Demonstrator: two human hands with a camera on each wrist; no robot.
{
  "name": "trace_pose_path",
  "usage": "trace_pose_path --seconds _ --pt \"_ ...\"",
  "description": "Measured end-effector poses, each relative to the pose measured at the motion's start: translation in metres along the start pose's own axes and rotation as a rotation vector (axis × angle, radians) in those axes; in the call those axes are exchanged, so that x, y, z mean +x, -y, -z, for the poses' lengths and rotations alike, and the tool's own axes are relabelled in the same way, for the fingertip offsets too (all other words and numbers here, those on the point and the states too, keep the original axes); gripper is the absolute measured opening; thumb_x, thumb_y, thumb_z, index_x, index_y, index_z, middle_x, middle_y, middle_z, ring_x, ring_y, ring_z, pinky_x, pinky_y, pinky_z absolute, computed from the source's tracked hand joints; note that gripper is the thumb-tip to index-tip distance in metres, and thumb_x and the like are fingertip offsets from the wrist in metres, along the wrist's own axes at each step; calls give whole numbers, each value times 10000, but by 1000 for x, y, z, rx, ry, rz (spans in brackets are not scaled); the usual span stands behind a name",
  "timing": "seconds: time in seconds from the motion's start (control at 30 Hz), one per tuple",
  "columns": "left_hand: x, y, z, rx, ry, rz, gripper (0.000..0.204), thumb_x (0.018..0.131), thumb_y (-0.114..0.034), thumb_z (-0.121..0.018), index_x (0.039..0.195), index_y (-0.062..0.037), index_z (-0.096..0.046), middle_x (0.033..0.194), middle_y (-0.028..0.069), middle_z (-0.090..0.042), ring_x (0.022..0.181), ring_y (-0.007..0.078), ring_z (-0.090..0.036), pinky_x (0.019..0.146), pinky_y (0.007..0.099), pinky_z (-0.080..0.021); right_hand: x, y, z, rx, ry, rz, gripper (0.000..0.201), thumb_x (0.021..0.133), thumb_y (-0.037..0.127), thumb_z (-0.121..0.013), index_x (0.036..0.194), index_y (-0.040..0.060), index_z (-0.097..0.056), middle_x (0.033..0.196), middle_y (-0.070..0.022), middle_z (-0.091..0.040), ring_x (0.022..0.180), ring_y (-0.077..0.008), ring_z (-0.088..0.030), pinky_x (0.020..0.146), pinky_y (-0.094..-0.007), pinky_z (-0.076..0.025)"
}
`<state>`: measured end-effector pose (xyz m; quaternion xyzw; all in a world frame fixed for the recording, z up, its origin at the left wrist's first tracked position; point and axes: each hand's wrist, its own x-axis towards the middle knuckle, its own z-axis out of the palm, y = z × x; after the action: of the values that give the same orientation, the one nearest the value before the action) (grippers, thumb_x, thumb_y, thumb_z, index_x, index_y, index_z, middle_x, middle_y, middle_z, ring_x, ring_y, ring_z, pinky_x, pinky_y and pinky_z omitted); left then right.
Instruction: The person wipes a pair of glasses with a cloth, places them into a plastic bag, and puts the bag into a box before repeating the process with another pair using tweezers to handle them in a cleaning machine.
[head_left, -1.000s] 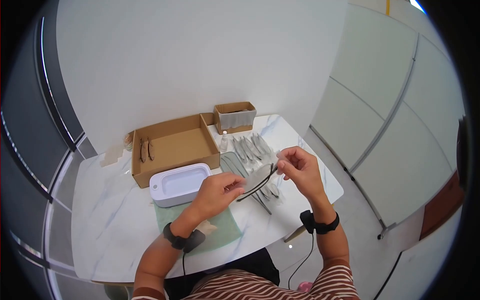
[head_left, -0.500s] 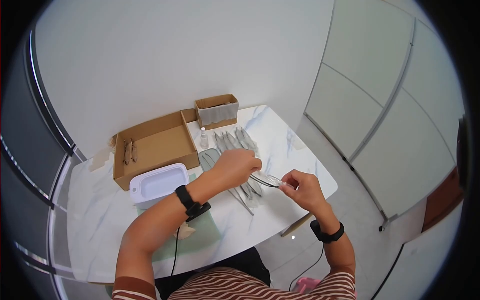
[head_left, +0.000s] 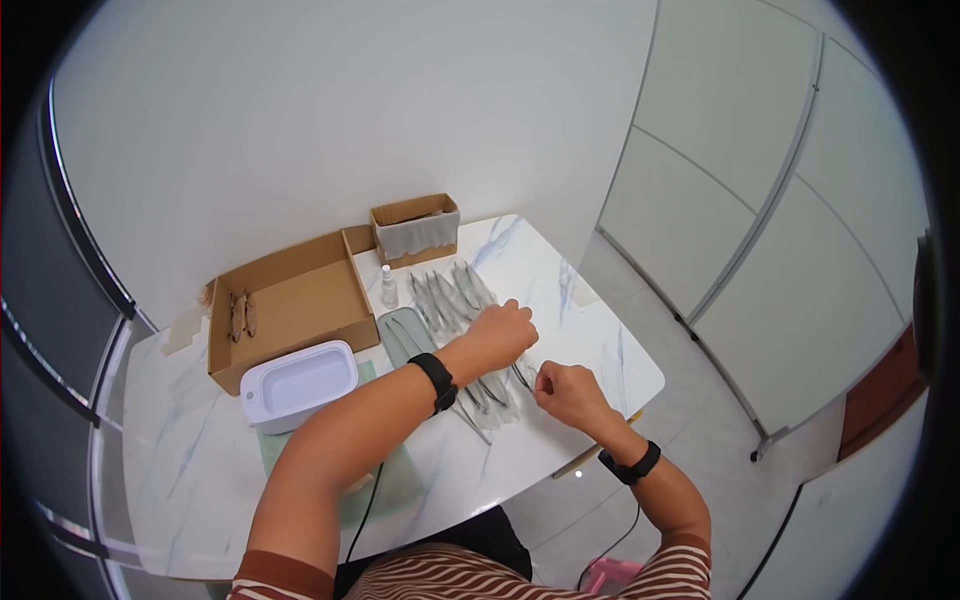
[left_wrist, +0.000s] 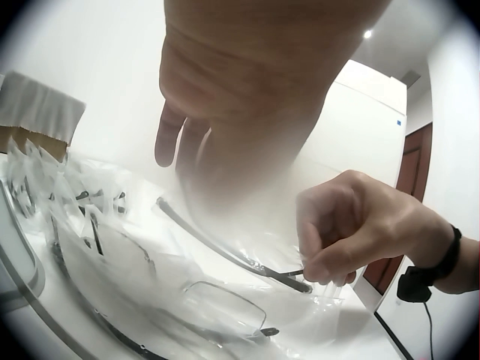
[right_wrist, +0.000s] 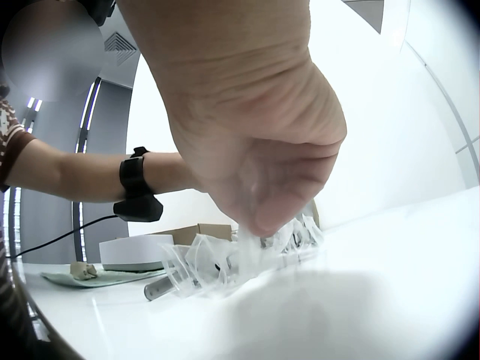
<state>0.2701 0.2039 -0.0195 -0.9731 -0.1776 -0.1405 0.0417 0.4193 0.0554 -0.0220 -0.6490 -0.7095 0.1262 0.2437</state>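
A pair of dark-framed glasses [left_wrist: 219, 245] in a clear plastic bag stretches low over the table between the two hands. The right hand [head_left: 573, 392] pinches one end of the bag, beside a temple tip, as the left wrist view shows. At the other end the left hand [head_left: 500, 335] holds the bag from above, with its outer fingers [left_wrist: 169, 139] hanging down and its thumb side blurred. Below and to the left lie several other bagged glasses [head_left: 440, 300] in rows, one with a thin rectangular lens rim [left_wrist: 225, 296].
Left of the bags are a grey tray [head_left: 397, 340], a long thin metal tool [head_left: 472, 424] and a small bottle [head_left: 389, 288]. Further left stand a white tub-shaped device [head_left: 300, 383] and a wide cardboard box [head_left: 310, 290]. A lined smaller box [head_left: 417, 235] stands behind; a green cloth [head_left: 400, 490] lies in front.
The bagged glasses came down from in front of the body toward the table beside the other bags. The left hand reached across to the right and turned over; the right hand moved lower.
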Motion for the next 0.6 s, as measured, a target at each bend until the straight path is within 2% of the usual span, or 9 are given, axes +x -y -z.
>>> trace_pose_path --seconds 0.17,0.23,0.33,0.37,0.43,0.47,0.53,0.6 --pt "-2 8 -23 118 -10 -19 105 805 -69 -645 838 -107 -737 913 113 -646 945 317 -620 782 427 -532 12 -10 -19 -81 50 24 74 801 109 -701 819 45 -668 735 -131 -702 686 -329 -689 662 -402 -544" --pt "-4 13 -33 92 108 19 108 799 -55 -642 840 -87 -736 900 125 -664 931 331 -651 774 430 -539 14 -9 -22 -94 72 30 79 799 114 -706 816 45 -672 742 -134 -705 696 -331 -692 667 -403 -545" --pt "-4 14 -31 66 141 66 118 797 -59 -646 853 -93 -743 900 129 -678 930 341 -673 788 442 -543 15 -7 -24 -62 131 22 91 799 126 -716 814 44 -678 753 -135 -710 707 -328 -696 668 -401 -546" --pt "-5 14 -26 65 140 66 118 797 -59 -646 853 -93 -743 900 129 -678 930 341 -673 788 442 -543 16 -9 -26 -70 124 28 99 798 131 -722 817 43 -680 754 -134 -712 707 -328 -696 670 -400 -546" --pt "-5 13 -13 25 259 118 106 809 -68 -645 876 -88 -725 900 135 -667 925 343 -674 774 463 -542 16 -8 -26 -79 117 34 107 797 136 -728 820 43 -682 756 -134 -713 708 -327 -696 671 -400 -547" --pt "-9 13 -9 25 259 118 106 809 -68 -645 876 -88 -725 900 135 -667 925 343 -674 774 463 -542 16 -7 -26 -57 123 37 107 807 154 -715 811 52 -684 744 -145 -707 716 -344 -693 685 -423 -543" --pt "-19 14 -1 -62 37 78 75 828 -83 -640 882 -79 -693 894 132 -658 887 355 -672 744 466 -542 16 -5 -25 -35 129 41 114 817 173 -701 802 60 -686 732 -156 -701 724 -361 -689 699 -445 -540" --pt "-31 10 13 -89 -3 81 65 838 -87 -633 882 -79 -680 893 134 -652 874 361 -670 730 468 -540 16 -3 -24 -7 144 23 148 830 217 -717 819 71 -699 736 -154 -702 731 -353 -691 699 -443 -538"
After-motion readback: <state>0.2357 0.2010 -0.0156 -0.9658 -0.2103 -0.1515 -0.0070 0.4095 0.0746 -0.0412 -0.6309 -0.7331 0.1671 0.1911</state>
